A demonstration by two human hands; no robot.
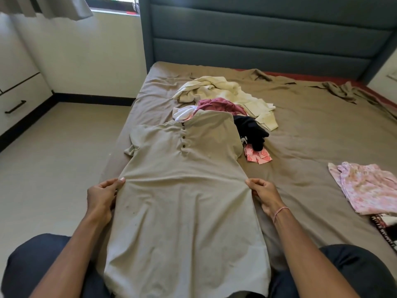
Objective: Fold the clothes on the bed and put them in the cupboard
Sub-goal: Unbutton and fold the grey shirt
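I'm looking down over the bed (311, 117), covered in a rumpled taupe sheet, with a padded blue-grey headboard (257, 33) at the far end. Pale floor (53, 158) runs along its left side to a white drawer unit (19, 95) against the wall.

The biggest piece of clothing is the beige buttoned shirt (184, 190). It lies front-up near the bed's left edge, collar toward the headboard and hem hanging over the near edge between my knees. Its left sleeve is bunched at the mattress edge.

Beyond the collar is an unfolded pile. A cream garment (214, 89) sprawls farthest back, with a maroon garment (217, 104) in front of it. A black garment (251, 127) lies just right of the shirt's shoulder. A white piece (182, 114) is tucked against the collar, and a small pink patterned cloth (257, 157) lies partly under the black one.

Well apart on the right lies a flat pink floral garment (365, 188). A dark printed item (386, 229) sits just below it at the frame edge.

My left hand (103, 194) pinches the shirt's left side seam at the waist, thumb on top. My right hand (264, 194) pinches the opposite seam at the same height, so the cloth creases between them. A pink bracelet (280, 212) circles the right wrist. Dark buttons (184, 145) run down the shirt's placket.
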